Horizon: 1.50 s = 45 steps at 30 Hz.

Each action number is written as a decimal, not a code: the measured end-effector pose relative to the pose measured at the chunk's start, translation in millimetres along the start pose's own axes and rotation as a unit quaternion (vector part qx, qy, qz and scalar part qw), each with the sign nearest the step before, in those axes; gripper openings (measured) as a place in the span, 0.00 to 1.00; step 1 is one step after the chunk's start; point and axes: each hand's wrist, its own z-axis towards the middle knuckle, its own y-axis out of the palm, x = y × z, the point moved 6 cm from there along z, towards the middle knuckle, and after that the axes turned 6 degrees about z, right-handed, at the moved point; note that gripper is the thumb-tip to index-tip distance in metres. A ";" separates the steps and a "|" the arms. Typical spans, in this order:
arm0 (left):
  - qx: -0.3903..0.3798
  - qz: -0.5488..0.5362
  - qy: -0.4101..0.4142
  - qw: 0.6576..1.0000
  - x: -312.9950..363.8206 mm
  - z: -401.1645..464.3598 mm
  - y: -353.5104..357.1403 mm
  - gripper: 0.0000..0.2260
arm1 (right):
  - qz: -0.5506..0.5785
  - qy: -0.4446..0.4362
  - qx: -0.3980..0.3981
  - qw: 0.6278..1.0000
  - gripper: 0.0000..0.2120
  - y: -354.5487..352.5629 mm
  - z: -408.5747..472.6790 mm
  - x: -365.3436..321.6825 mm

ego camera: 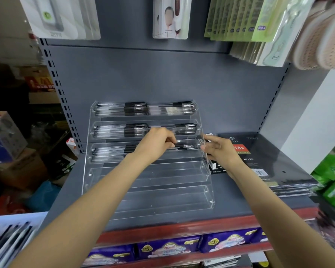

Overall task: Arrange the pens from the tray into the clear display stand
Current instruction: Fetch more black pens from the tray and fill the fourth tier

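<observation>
Two hands worked at the clear display stand [147, 182] in mid-frame. Left hand [156, 145] had its fingers curled round a black pen [184, 146], laying it into the third tier's right half. Right hand [219, 151] rested loose-fingered against the stand's right wall (holding nothing). More pens lay on the tray [10, 240] at lower left, blurred.

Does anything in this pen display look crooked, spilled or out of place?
Nothing stands out. The clear display stand sits upright on the grey shelf, its top three tiers hold pens lying level, and the two lower tiers are unfilled. The left hand holds a pen at the third tier; the right hand touches the stand's side wall.
</observation>
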 end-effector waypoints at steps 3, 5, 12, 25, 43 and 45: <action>-0.011 -0.016 -0.020 1.000 1.7 3.4 5.0 0.07 | 0.001 0.003 -0.004 1.000 0.21 0.6 0.2 0.1; -0.018 -0.013 -0.031 0.999 1.8 5.7 7.5 0.06 | 0.002 0.002 -0.003 1.000 0.22 0.4 0.6 -0.1; -0.038 0.035 -0.029 0.998 2.0 5.6 7.3 0.07 | 0.012 0.009 -0.004 1.000 0.23 -1.4 1.8 1.3; -0.051 0.178 -0.051 0.981 -24.2 -7.7 -9.5 0.06 | 0.018 0.023 -0.010 1.000 0.21 1.8 -6.3 -7.4; 0.065 -0.009 -0.049 0.997 -26.6 -27.5 -27.9 0.07 | -0.127 -0.058 0.097 0.985 0.18 9.5 -21.4 -17.6; 0.077 -0.050 -0.051 0.994 -30.4 -39.9 -34.8 0.07 | -0.190 -0.110 0.127 0.967 0.18 22.4 -31.8 -30.7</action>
